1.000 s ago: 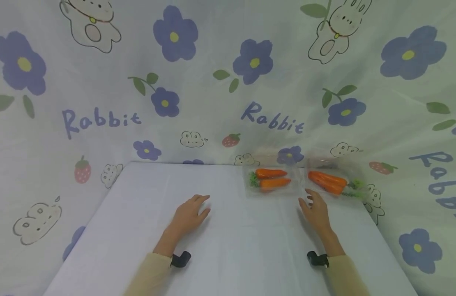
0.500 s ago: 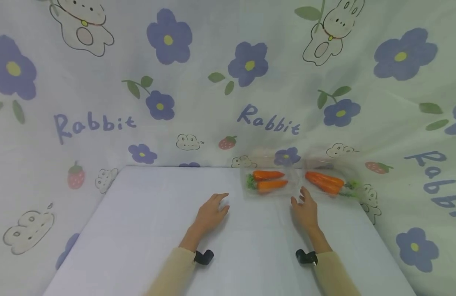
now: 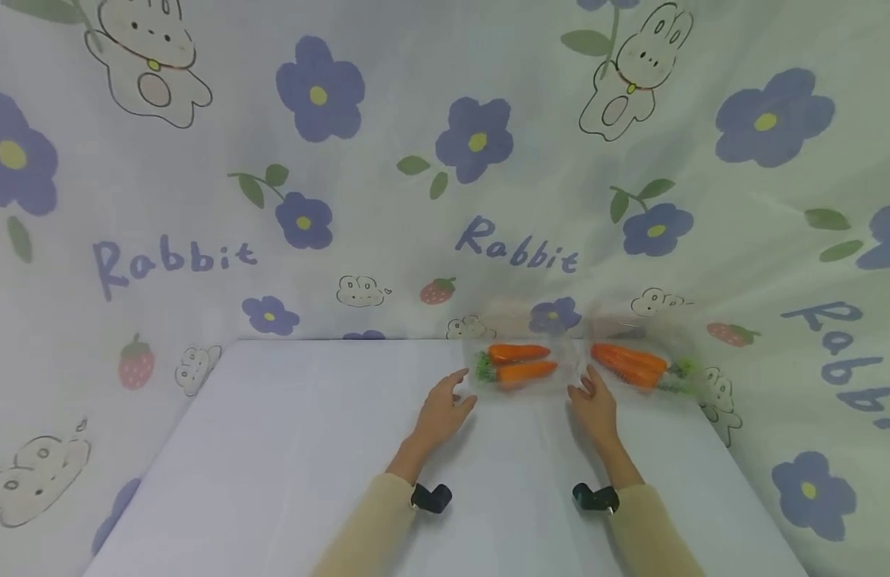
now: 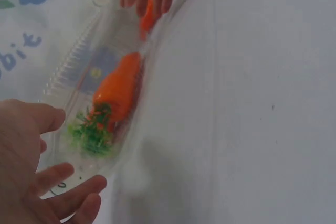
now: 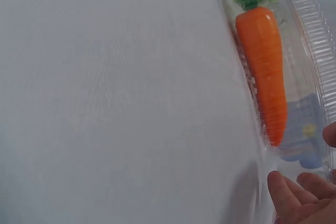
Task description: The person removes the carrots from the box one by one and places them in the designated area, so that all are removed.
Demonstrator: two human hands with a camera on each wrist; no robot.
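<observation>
Two orange carrots (image 3: 520,373) with green tops lie in a clear plastic container (image 3: 513,324) at the back of the table. My left hand (image 3: 443,413) is at its left end, fingers spread and holding nothing; in the left wrist view its fingertips (image 4: 92,184) are close beside the container's wall. My right hand (image 3: 594,409) is at the container's other end, fingers slightly bent; whether it touches the plastic I cannot tell. In the right wrist view one carrot (image 5: 265,66) shows through the clear wall, its tip toward my right hand (image 5: 304,198).
A second clear container (image 3: 618,327) with orange carrots (image 3: 636,365) stands to the right, close to the first. A white cloth covers the table (image 3: 315,449). Behind it hangs a rabbit-and-flower patterned curtain (image 3: 387,192).
My left hand has moved right and toward the back, up to the left container's end. My right hand has shifted slightly left. Both containers stay in place as the head view tilts.
</observation>
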